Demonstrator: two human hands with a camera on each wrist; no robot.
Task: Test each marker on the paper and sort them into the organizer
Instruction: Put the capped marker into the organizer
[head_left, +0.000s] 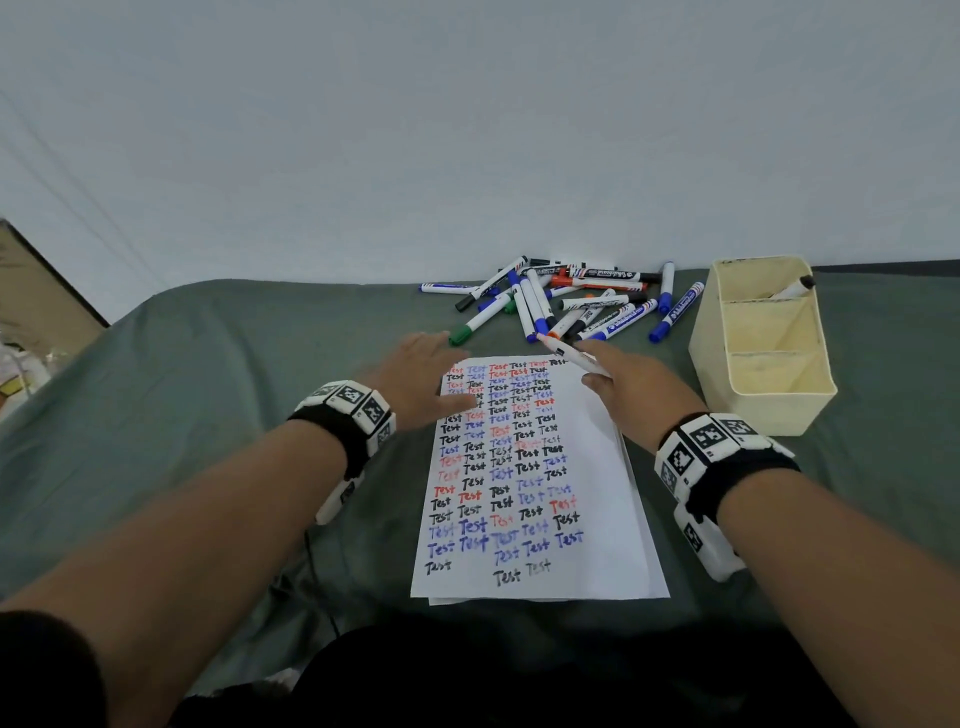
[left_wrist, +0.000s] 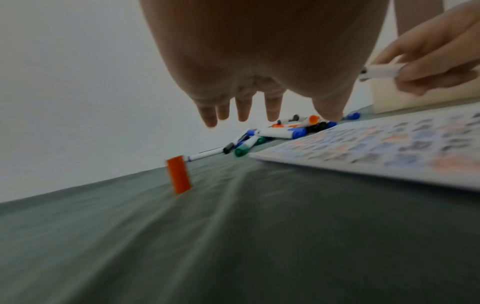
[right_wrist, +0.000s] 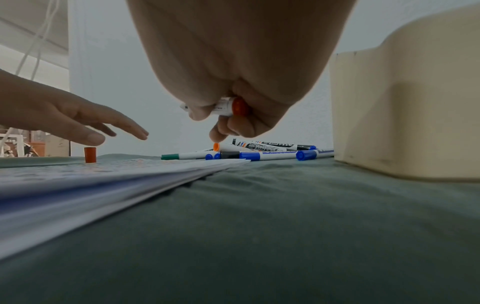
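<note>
**Uncapped orange marker in hand, cap parked on the cloth: risks from here**

Right hand (head_left: 631, 387) gripped a white-barrelled marker (head_left: 571, 354), fingers curled round it, orange end plug showing in the right wrist view. It was held above the far end of the paper (head_left: 592, 519), its front end pointing toward the marker pile (head_left: 561, 301). No cap was on that end; the tip itself was too blurred to read.

Left hand (head_left: 415, 376) was flat, fingers straight and spread, holding nothing. Head view put it over the paper's far left corner; whether it pressed the sheet I could not tell.

An orange cap (left_wrist: 178, 174) stood upright on the green cloth (head_left: 208, 415), left of the paper and apart from both hands.

Organizer (head_left: 761, 343) sat right of the paper, one black-capped marker (head_left: 795, 288) leaning in its far compartment; the two nearer compartments looked bare.

Judged step: about to write a test mark.

Possible failures:
- The paper was a loose stack on soft cloth. If not pinned, the top sheet could slide or crease under the stroke.
- The sheet was nearly full of "Test" words. A new mark over old ink would be hard to read as pass or fail.
- The upright cap could tip on the soft cloth and roll if the left hand brushed it.
- Sorting without recapping would dry the tip.
</note>
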